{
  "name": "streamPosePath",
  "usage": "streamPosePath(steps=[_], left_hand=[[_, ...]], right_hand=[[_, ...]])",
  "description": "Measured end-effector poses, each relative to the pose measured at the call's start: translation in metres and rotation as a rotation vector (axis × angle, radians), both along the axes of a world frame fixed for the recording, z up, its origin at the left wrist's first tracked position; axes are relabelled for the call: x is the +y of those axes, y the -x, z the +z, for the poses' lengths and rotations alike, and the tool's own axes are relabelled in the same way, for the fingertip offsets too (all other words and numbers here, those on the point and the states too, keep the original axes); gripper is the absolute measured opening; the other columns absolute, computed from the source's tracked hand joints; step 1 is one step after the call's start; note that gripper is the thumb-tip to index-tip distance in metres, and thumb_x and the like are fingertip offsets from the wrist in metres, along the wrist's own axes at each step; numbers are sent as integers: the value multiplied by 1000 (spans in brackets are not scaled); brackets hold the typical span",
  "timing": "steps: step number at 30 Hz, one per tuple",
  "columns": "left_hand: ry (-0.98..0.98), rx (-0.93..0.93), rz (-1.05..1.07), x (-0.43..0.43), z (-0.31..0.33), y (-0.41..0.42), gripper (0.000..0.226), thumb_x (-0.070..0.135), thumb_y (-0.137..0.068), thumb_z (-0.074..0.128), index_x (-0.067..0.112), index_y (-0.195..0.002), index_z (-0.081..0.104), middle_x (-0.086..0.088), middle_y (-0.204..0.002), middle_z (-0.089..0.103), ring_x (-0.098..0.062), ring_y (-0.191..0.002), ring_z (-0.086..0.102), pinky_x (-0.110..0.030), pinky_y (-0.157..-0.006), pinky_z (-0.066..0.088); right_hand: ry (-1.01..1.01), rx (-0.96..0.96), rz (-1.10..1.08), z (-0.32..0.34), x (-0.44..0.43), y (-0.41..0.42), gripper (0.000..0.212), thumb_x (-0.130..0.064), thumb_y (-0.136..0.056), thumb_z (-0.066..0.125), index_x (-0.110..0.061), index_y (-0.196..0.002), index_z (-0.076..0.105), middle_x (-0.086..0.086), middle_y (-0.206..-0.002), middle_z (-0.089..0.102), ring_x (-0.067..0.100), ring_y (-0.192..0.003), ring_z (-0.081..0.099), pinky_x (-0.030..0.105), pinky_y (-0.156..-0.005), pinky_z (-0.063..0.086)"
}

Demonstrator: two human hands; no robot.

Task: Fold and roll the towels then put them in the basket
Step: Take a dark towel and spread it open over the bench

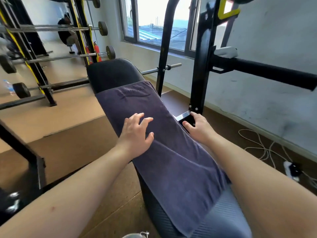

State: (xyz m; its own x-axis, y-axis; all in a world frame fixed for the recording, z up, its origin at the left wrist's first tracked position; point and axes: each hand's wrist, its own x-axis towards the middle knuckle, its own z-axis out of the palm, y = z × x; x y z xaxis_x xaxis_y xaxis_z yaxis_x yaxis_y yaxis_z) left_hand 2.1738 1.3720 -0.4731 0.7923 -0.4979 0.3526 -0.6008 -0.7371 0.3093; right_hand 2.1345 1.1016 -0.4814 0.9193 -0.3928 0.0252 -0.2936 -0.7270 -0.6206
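One dark grey towel [171, 155], one black padded bench [113, 74], two bare hands. The towel lies lengthwise along the bench, covering its middle and near part, with an embossed logo at the far end

The left hand [135, 134] rests palm down on the towel at the bench's left edge, fingers spread wide. The right hand [199, 131] sits at the bench's right edge, thumb apart and touching the towel's side; its fingers reach past the edge, and I cannot tell whether they grip the hem

Brown floor [77, 148] lies under the bench. A black rack upright [202, 66] stands right of the bench, a white cable [257, 145] trails on that side, a window [154, 23] is beyond the bench's head, and racked barbells [51, 29] stand to its left
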Motion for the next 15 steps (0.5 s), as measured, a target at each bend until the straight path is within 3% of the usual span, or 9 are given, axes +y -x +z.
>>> streamPosePath(steps=[2,10,15], left_hand=[[12,16,-17,-7,-2,21,55,35,-98,60,23,-150,47,-11,-160,35,-30,-148,26,-47,-123,24],[-28,130,-127,-28,-41,91,55,37,-97,60,28,-149,47,-4,-156,39,-26,-145,33,-43,-121,31],[-55,100,-252,-33,-78,123,50,31,-93,67,24,-141,57,-4,-147,50,-28,-136,45,-47,-115,39]], right_hand=[[-1,3,8,-1,-8,23,75,-49,-99,55,-16,-161,28,10,-166,28,24,-152,28,39,-124,24],[-29,107,-15,-24,-23,117,72,-46,-101,56,-14,-159,30,13,-162,36,27,-149,35,32,-118,28],[-30,210,-55,-57,-32,158,69,-43,-102,55,-16,-160,29,15,-159,39,32,-144,41,35,-114,34]])
